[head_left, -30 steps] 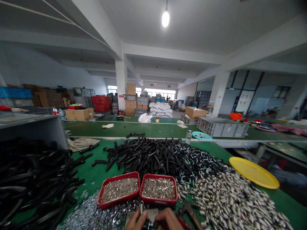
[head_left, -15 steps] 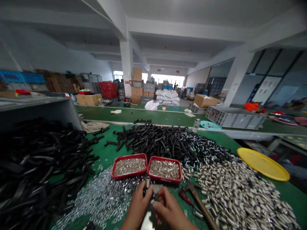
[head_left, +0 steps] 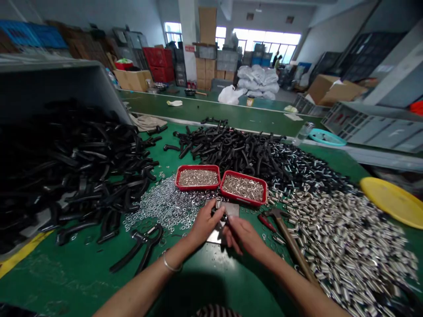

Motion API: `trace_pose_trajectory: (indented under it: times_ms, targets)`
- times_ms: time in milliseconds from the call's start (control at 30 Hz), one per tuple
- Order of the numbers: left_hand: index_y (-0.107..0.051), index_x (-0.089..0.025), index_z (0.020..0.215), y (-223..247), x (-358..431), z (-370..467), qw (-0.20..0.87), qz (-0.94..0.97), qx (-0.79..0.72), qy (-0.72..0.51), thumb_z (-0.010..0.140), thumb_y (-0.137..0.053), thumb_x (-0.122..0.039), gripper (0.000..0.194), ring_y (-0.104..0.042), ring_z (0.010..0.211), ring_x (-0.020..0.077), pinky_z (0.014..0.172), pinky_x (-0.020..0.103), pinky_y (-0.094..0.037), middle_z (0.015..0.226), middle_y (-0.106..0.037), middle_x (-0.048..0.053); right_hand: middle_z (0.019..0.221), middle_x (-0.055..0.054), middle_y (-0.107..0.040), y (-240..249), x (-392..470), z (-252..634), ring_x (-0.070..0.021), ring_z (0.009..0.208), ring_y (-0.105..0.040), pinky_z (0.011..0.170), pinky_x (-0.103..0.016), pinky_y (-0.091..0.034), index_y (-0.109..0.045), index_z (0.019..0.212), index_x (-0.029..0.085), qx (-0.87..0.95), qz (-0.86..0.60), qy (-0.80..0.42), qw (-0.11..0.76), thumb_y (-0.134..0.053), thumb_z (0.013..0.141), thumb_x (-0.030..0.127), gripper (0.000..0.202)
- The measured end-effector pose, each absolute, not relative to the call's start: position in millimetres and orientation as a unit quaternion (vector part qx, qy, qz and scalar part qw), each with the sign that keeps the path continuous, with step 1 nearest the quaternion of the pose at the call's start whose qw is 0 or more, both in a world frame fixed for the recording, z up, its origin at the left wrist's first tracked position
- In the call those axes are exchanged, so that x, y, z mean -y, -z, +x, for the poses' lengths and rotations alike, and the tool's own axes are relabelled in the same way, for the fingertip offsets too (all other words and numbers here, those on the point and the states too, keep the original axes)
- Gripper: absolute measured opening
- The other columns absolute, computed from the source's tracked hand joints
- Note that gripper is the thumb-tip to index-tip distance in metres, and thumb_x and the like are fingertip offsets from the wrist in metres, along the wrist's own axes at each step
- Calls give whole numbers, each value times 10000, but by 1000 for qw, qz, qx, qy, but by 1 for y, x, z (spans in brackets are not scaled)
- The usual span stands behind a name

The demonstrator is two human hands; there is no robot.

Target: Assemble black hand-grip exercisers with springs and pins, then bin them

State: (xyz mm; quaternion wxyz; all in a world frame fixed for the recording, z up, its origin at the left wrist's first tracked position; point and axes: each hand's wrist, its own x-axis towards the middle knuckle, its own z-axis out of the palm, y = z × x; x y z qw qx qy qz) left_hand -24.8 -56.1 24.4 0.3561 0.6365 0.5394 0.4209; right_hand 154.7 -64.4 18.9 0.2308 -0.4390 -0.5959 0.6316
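Note:
My left hand point(head_left: 204, 223) is closed around a small black part with a silver cylinder point(head_left: 218, 203) at its top. Beside it, the fingers of my right hand point(head_left: 243, 233) are pinched at the same part; what they grip is too small to make out. Both hands are over a flat metal plate point(head_left: 215, 237). Just behind them, two red trays point(head_left: 198, 188) point(head_left: 243, 200) hold small metal pins. Loose silver rings point(head_left: 165, 204) lie to the left of my hands.
Black handles point(head_left: 228, 149) are heaped behind the trays and in a tipped grey bin point(head_left: 109, 83) at left. A hand gripper point(head_left: 145, 242) lies front left. On the right are a hammer point(head_left: 294, 242), pliers point(head_left: 267, 223), metal cylinders point(head_left: 346, 233) and a yellow lid point(head_left: 393, 200).
The view has tilted down and the benchtop nearer me has come into sight, with the hand gripper at left. Both hands remain together at the black part.

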Motion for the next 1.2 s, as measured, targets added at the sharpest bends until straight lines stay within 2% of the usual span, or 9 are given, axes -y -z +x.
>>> trace_pose_trajectory:
  times_ms: [133, 267, 333, 500, 633, 800, 933, 1067, 1200]
  targets:
    - [-516, -193, 782, -22, 60, -28, 344, 673, -522, -394, 935, -501, -422, 276, -488, 669, 131, 672, 258, -384, 712, -531, -28, 585, -25, -613, -16, 66, 153, -100, 335, -418, 358, -219, -305, -589, 872, 166, 520, -378, -754, 136, -72, 910, 784, 806]
    - [-543, -192, 842, -18, 61, -30, 369, 625, -546, -418, 955, -474, -411, 256, -540, 716, 145, 704, 265, -410, 757, -575, -15, 784, -32, -651, -23, 67, 153, -122, 561, -544, 488, -216, -378, -577, 935, 200, 624, -474, -561, 268, -553, 843, 719, 527]
    - [-562, -190, 865, -19, 63, -30, 371, 621, -542, -427, 962, -465, -410, 260, -561, 740, 153, 731, 272, -422, 780, -601, -3, 771, -31, -634, -25, 69, 152, -136, 592, -541, 514, -228, -387, -573, 900, 208, 642, -472, -531, 286, -593, 840, 686, 482]
    - [-548, -195, 808, -23, 67, -28, 343, 670, -525, -398, 937, -519, -410, 253, -523, 695, 145, 725, 275, -420, 741, -569, -13, 547, -9, -565, -22, 68, 151, -122, 373, -418, 404, -243, -341, -580, 839, 183, 611, -389, -673, 150, -78, 955, 717, 742]
    - [-561, -197, 936, -19, 62, -23, 418, 595, -540, -423, 985, -431, -423, 265, -583, 771, 160, 763, 289, -465, 829, -611, 9, 779, -54, -653, -24, 63, 152, -151, 608, -566, 544, -251, -407, -572, 873, 195, 691, -484, -466, 267, -516, 877, 689, 498]
    - [-574, -197, 1061, -18, 58, -14, 346, 642, -499, -469, 989, -444, -368, 227, -557, 1093, 208, 1015, 370, -418, 1116, -599, 87, 611, -25, -606, -27, 60, 154, -145, 452, -487, 492, -269, -376, -557, 843, 196, 654, -450, -580, 182, -202, 982, 658, 599]
    - [-540, -192, 961, -16, 60, -12, 334, 623, -548, -447, 1002, -405, -373, 230, -564, 935, 203, 919, 376, -459, 943, -587, 61, 749, -38, -614, -26, 61, 157, -170, 674, -557, 629, -276, -427, -559, 817, 201, 697, -495, -431, 288, -566, 885, 623, 427]
    - [-530, -192, 967, -13, 66, -16, 304, 682, -502, -437, 1002, -413, -350, 200, -547, 999, 202, 951, 367, -437, 1009, -568, 72, 568, 29, -507, -22, 66, 159, -114, 433, -414, 453, -247, -384, -542, 809, 199, 602, -402, -660, 202, -281, 977, 661, 557]
    - [-528, -191, 975, -9, 69, -14, 356, 625, -525, -455, 1001, -413, -401, 240, -570, 899, 185, 870, 337, -469, 960, -579, 53, 860, -40, -642, -24, 71, 154, -169, 695, -612, 631, -306, -517, -559, 1043, 196, 645, -431, -547, 314, -610, 888, 544, 384]
